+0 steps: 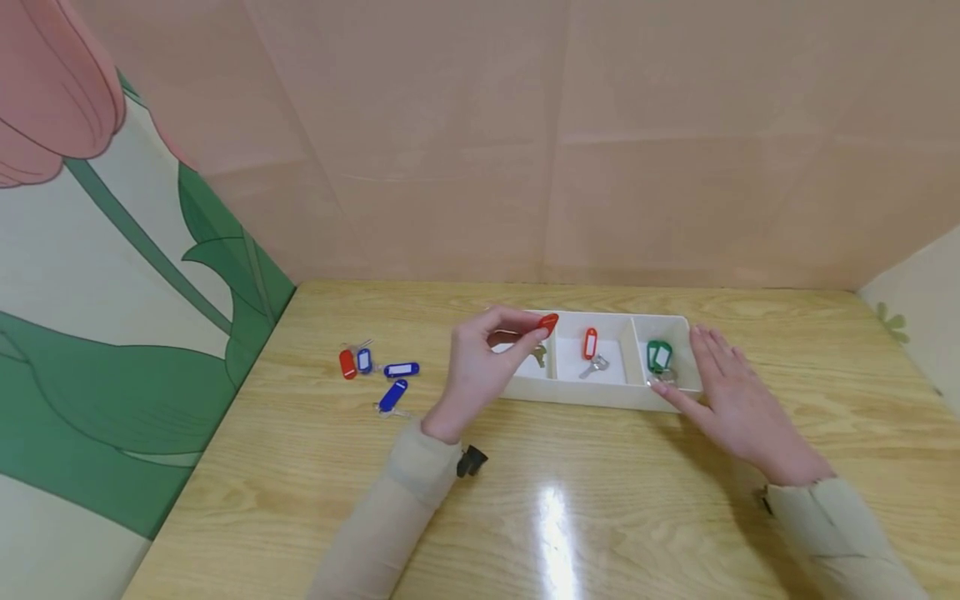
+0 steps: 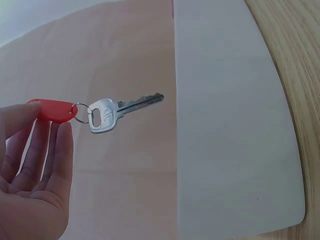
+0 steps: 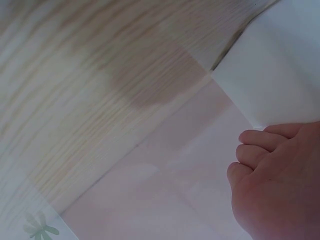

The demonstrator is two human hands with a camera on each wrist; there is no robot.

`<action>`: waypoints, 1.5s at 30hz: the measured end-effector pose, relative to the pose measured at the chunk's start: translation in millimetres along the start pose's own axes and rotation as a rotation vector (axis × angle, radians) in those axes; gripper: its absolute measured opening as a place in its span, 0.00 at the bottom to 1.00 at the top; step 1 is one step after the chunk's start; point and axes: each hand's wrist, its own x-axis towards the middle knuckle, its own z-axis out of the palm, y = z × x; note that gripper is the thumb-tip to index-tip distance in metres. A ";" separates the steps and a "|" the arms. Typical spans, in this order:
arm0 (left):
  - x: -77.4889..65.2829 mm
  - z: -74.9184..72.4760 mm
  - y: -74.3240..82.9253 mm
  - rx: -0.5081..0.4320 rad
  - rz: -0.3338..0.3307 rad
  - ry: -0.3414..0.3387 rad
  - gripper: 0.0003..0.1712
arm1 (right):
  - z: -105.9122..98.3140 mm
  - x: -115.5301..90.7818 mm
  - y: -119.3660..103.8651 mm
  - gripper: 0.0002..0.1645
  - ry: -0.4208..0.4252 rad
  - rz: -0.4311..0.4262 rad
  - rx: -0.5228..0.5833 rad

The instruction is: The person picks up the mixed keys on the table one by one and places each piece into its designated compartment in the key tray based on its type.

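Note:
My left hand (image 1: 483, 358) pinches a red key tag (image 1: 549, 322) between thumb and fingers, above the white divided box (image 1: 592, 393). From the tag, in the left wrist view, a silver key (image 2: 104, 116) hangs on a small ring. My right hand (image 1: 738, 408) rests against the box's right end, fingers extended and thumb at the front corner. In the box's middle compartment lies another red key tag (image 1: 590, 343) with its key (image 1: 596, 365). Green key tags (image 1: 660, 356) occupy the right compartment. A brass-coloured key (image 1: 539, 355) shows in the left one, partly hidden by my left hand.
Left of the box, several tagged keys lie on the wooden table (image 1: 300, 467): a red tag (image 1: 347, 364), a small blue tag (image 1: 364, 360), a flat blue tag (image 1: 402, 369) and a nearer blue tag (image 1: 392, 395). A pinkish wall covering (image 1: 555, 167) stands behind the table.

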 end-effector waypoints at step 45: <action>26.6 35.4 -1.0 -0.019 -0.011 -0.069 0.08 | 1.6 1.3 1.2 0.61 0.006 0.001 -0.012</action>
